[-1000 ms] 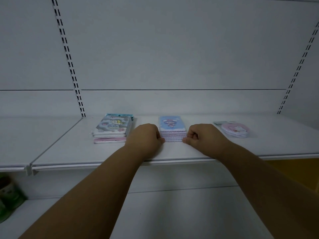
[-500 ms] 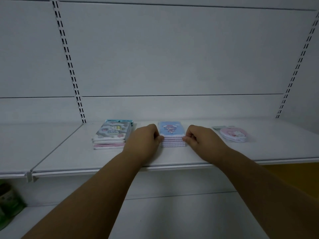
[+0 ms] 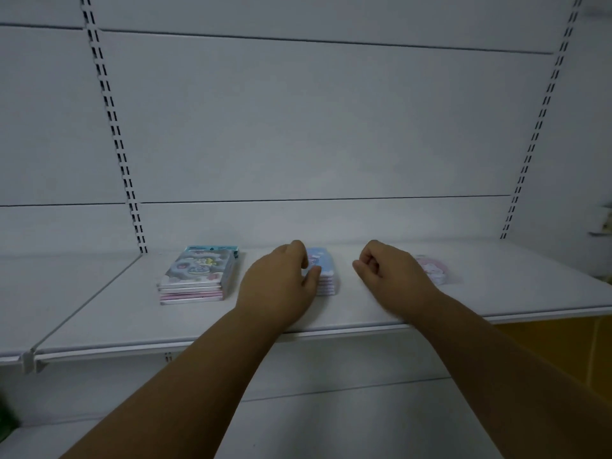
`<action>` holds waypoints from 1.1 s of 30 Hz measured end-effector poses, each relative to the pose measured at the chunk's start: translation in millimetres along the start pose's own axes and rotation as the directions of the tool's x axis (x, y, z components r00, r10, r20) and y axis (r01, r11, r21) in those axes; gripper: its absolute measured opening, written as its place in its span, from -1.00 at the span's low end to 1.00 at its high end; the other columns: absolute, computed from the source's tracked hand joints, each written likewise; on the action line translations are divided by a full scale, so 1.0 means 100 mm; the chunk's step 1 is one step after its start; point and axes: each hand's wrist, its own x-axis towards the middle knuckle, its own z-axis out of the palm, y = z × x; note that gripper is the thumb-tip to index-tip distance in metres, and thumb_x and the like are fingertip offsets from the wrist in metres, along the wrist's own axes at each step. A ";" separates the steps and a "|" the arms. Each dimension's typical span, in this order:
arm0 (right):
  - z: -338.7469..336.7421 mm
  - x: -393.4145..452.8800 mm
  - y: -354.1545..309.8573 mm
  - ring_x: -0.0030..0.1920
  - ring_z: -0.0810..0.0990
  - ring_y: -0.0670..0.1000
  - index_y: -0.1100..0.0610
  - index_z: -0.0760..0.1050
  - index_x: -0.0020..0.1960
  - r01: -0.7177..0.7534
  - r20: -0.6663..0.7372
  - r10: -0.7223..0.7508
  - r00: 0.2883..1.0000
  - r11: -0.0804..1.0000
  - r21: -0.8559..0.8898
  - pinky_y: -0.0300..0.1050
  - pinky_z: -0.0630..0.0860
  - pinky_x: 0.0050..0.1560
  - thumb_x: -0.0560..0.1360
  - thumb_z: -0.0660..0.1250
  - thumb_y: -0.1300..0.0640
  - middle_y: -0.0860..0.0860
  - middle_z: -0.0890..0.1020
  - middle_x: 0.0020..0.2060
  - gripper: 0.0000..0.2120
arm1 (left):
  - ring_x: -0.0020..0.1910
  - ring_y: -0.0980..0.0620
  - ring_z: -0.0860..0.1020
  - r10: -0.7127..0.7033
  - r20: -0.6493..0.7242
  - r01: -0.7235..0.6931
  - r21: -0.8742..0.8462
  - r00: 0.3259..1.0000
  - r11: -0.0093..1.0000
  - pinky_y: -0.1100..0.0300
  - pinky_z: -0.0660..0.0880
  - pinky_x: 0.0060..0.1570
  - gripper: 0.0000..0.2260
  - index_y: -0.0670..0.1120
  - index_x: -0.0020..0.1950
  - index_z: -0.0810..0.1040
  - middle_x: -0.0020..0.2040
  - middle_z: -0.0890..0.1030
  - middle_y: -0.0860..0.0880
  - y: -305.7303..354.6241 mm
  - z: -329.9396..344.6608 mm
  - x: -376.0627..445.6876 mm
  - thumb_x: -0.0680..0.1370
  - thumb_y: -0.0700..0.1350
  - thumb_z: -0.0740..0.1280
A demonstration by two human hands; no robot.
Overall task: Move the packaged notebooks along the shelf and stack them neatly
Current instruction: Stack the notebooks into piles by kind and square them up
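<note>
Fingers of your left hand (image 3: 281,286) grip the small blue notebook stack (image 3: 323,273) mid-shelf (image 3: 496,293); your right hand (image 3: 387,276) rests just beside it, curled, holding nothing. Another notebook stack (image 3: 197,276) lies left.

Both my forearms reach toward 12 o'clock. My left hand (image 3: 281,286) curls, thumb out toward 3 o'clock; my right hand (image 3: 389,273) is loosely fisted, empty.
</note>
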 end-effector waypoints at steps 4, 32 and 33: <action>-0.42 0.06 0.42 -0.26 0.46 -0.14 0.03 0.49 -0.10 -0.020 -0.014 0.019 1.000 0.998 -0.052 -0.25 0.37 -0.25 0.50 0.32 0.04 -0.12 0.51 -0.28 -0.94 | -0.26 0.11 0.45 0.134 0.100 -0.120 -0.129 0.986 0.984 0.21 0.40 -0.25 -0.84 0.02 -0.06 0.44 -0.18 0.48 0.10 0.50 0.16 0.09 0.53 0.08 0.31; -0.77 -0.08 1.78 -0.16 0.48 -0.06 -0.01 0.54 0.24 0.019 0.233 0.003 0.973 0.996 -0.093 -0.18 0.33 -0.13 0.48 0.36 -0.07 -0.07 0.55 -0.18 -0.64 | -0.12 0.10 0.56 -0.132 0.287 0.169 -0.108 0.949 0.980 0.19 0.54 -0.03 -0.79 0.02 0.09 0.64 -0.07 0.67 0.05 1.49 1.13 0.51 0.47 -0.03 0.43; -0.76 -0.08 1.77 -0.17 0.47 -0.07 0.00 0.55 0.23 0.027 0.227 -0.002 0.974 0.994 -0.106 -0.18 0.33 -0.12 0.49 0.35 -0.06 -0.07 0.54 -0.19 -0.66 | -0.10 0.09 0.57 -0.126 0.284 0.161 -0.102 0.951 0.982 0.18 0.54 -0.01 -0.80 0.01 0.09 0.64 -0.05 0.67 0.04 1.49 1.13 0.51 0.47 -0.04 0.42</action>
